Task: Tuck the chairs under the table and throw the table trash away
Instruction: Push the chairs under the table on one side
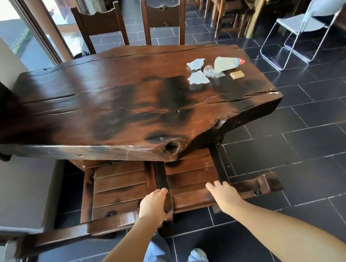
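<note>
1. The person's left hand (154, 206) was curled around the upright post at the left end of the top rail of the near dark wooden slatted chair (191, 177), fingers wrapped over it.
2. The right hand (224, 193) lay palm down on the same rail, further right, fingers loosely bent over the rail's front edge, gripping nothing else.
3. That chair's seat reached partly under the thick dark live-edge wooden table (101, 99).
4. A second dark wooden slatted chair (118, 189) stood just to its left, touching or nearly touching it.
5. Two more dark wooden high-backed chairs (100, 25) stood at the table's far side.
6. The trash lay near the table's far right corner: two crumpled white napkins (197, 70), a clear crumpled plastic wrapper (212, 72), a tipped pale paper cup (225, 63) and a small tan rectangular block (237, 74).
</note>
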